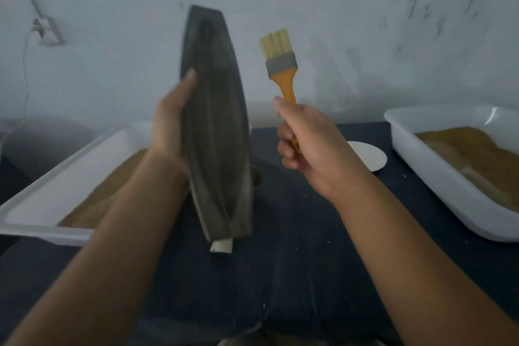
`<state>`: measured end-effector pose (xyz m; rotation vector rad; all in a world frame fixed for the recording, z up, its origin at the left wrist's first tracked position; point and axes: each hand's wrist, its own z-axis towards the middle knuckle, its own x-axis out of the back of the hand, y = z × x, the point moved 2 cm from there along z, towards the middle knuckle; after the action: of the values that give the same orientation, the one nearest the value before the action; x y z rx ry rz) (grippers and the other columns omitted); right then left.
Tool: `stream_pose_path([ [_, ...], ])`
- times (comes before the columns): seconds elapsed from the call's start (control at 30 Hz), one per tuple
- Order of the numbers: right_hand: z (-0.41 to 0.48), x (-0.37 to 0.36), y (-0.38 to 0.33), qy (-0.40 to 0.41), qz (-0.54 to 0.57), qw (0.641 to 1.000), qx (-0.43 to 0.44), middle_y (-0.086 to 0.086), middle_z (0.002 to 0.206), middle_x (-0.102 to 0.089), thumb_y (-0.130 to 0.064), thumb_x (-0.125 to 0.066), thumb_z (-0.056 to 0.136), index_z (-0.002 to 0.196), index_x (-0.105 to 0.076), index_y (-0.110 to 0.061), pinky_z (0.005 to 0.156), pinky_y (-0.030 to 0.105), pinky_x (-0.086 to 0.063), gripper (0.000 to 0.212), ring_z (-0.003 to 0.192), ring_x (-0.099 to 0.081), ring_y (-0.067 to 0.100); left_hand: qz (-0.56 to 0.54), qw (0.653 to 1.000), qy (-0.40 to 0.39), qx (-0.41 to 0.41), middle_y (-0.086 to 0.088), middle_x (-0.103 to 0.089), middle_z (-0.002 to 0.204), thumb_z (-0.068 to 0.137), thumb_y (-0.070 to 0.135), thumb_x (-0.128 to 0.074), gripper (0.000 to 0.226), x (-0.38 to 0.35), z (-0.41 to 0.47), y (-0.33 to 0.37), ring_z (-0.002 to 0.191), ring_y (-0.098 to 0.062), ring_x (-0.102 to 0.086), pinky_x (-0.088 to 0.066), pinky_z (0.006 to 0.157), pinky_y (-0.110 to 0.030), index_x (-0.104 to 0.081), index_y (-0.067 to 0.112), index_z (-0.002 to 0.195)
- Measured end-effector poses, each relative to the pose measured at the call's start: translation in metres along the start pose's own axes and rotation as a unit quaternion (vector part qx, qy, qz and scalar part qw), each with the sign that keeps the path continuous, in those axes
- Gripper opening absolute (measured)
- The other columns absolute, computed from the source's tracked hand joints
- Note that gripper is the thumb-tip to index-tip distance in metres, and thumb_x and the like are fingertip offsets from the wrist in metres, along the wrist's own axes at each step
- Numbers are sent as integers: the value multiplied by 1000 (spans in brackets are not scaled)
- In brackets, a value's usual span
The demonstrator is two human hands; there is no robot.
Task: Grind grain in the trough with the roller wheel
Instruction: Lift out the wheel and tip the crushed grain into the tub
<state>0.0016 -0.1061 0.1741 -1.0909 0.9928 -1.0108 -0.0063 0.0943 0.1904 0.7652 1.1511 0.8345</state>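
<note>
The dark grey boat-shaped trough (216, 126) stands nearly upright above the table, its hollow side facing me. My left hand (171, 126) grips its left edge near the middle, thumb on the front. My right hand (304, 146) holds the orange handle of a flat brush (279, 59), pale bristles pointing up, a little to the right of the trough and apart from it. A pale wooden piece (222, 246) and a dark rounded part (257, 177) peek out from behind the trough; what they belong to is hidden.
A white tray (42, 205) with brown ground powder lies at the left. Another white tray (438, 171) with brown grain or powder sits at the right. A white paper disc (370, 156) lies on the dark cloth-covered table (303, 233). The wall rises right behind.
</note>
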Motion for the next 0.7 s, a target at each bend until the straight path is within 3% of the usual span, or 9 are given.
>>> stream_pose_path([
  [0.03, -7, 7, 3, 11, -23, 1000, 5, -9, 64, -47, -56, -66, 95, 96, -56, -23, 45, 24, -40, 35, 52, -45, 9, 31, 998, 22, 55, -26, -62, 116, 105, 53, -50, 71, -13, 1, -12, 91, -36, -66, -58, 79, -44, -56, -7, 143],
  [0.13, -28, 35, 23, 68, -114, 991, -4, -12, 68, -57, -61, -74, 85, 106, -61, -30, 55, 26, -48, 40, 58, -56, 6, -25, 994, 10, 102, -27, -65, 124, 105, 51, -54, 67, -36, 3, -72, 100, -35, -69, -60, 84, -45, -61, -5, 141],
  [0.27, -44, 77, 55, 142, -139, 979, -40, -15, 73, -61, -46, -80, 86, 108, -59, -37, 68, 28, -51, 31, 69, -65, 1, -57, 979, 24, 194, -21, -75, 118, 102, 50, -60, 54, -55, 0, -136, 96, -33, -77, -64, 74, -42, -79, 3, 117],
  [0.33, -47, 92, 70, 151, -133, 977, -69, -13, 74, -61, -36, -78, 87, 109, -58, -37, 65, 24, -51, 29, 69, -65, 4, -23, 976, 49, 213, -23, -74, 123, 102, 50, -59, 54, -53, 4, -159, 101, -34, -77, -63, 74, -42, -78, 3, 122],
  [0.47, -44, 105, 96, 175, -119, 972, -101, 5, 92, -63, -20, -72, 89, 111, -57, -34, 69, 31, -54, 30, 79, -63, 14, 34, 958, 59, 278, -21, -74, 125, 101, 50, -58, 56, -51, 14, -184, 108, -34, -75, -60, 82, -44, -69, 5, 132],
  [0.57, -38, 111, 109, 185, -99, 970, -123, 12, 105, -66, -18, -72, 90, 113, -57, -31, 79, 39, -59, 30, 87, -67, 19, 175, 933, 53, 311, -15, -80, 107, 102, 45, -58, 41, -45, 24, -188, 97, -31, -78, -58, 81, -43, -75, 11, 117],
  [0.63, -34, 115, 115, 185, -94, 970, -128, 13, 104, -66, -18, -72, 90, 114, -57, -29, 80, 41, -58, 30, 87, -66, 20, 295, 899, 71, 315, -9, -80, 87, 104, 35, -59, 26, -38, 32, -187, 77, -23, -79, -59, 66, -34, -76, 16, 97],
  [0.7, -32, 115, 122, 182, -105, 969, -128, 8, 96, -63, -18, -71, 91, 114, -57, -29, 72, 34, -55, 29, 82, -64, 16, 363, 879, 75, 301, -6, -77, 72, 103, 26, -59, 25, -31, 39, -187, 60, -18, -75, -58, 51, -28, -73, 15, 85],
])
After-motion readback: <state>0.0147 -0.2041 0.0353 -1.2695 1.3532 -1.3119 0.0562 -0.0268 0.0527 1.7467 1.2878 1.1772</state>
